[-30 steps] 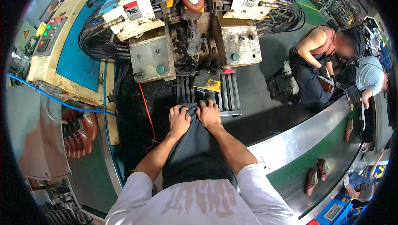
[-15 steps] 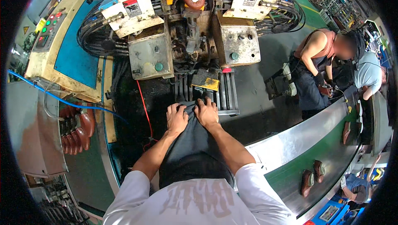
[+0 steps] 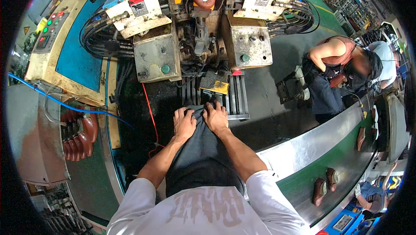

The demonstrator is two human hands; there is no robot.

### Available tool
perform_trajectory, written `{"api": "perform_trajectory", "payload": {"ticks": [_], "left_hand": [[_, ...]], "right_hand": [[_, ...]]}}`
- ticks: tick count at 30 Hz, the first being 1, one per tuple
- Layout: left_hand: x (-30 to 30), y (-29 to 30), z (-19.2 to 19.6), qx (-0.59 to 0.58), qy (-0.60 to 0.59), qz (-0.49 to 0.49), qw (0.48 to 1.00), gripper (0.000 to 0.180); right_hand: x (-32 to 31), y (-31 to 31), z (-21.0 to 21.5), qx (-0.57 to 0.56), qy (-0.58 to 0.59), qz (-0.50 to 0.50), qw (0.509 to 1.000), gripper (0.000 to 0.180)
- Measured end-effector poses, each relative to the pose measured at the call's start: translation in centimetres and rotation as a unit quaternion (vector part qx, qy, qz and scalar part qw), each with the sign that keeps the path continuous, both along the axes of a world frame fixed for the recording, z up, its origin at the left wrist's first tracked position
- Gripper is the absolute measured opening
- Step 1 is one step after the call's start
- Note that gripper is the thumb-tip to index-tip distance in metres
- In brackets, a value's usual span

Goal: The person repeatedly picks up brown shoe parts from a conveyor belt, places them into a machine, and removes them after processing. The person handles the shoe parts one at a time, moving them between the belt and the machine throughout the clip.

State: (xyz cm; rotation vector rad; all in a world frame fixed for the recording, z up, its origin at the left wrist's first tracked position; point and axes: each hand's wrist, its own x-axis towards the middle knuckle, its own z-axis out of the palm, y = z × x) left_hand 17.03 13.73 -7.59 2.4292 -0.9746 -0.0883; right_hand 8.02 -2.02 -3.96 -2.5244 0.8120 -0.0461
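Head view: left hand (image 3: 184, 124) and right hand (image 3: 215, 117) side by side, fingers curled and gripping dark grey cloth (image 3: 203, 148) stretched between forearms, just before ribbed machine bed (image 3: 236, 98), yellow plate (image 3: 215, 87) beyond, brown shoes (image 3: 325, 185) on green conveyor (image 3: 346, 165) at right.

A single fisheye view from the person's head looks steeply down over shoulders and forearms, close above the hands. It faces a machine (image 3: 199, 40) at the far side, with a conveyor (image 3: 346, 157) curving at right.
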Motion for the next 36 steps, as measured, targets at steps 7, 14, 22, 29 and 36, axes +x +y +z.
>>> {"api": "perform_trajectory", "payload": {"ticks": [7,14,22,29,36], "left_hand": [[-0.1,-0.1,0.3,0.002,0.002,-0.003,1.0,0.037],[-0.1,-0.3,0.3,0.0,-0.01,-0.011,1.0,0.036],[-0.1,-0.4,0.2,0.012,-0.007,-0.016,1.0,0.039],[-0.1,-0.3,0.5,0.045,0.004,-0.025,0.999,0.047],[0.1,-0.1,0.2,0.04,0.017,-0.024,0.999,0.046]], "right_hand": [[-0.1,-0.2,-0.4,-0.007,-0.012,-0.001,1.0,0.048],[-0.2,-0.2,-1.0,-0.017,-0.028,-0.001,0.999,0.048],[-0.1,-0.3,-1.3,0.006,-0.02,-0.013,1.0,0.048],[-0.1,-0.2,-1.4,0.013,-0.025,-0.018,0.999,0.05],[-0.1,0.0,-1.3,0.007,-0.028,-0.014,0.999,0.049]]}}
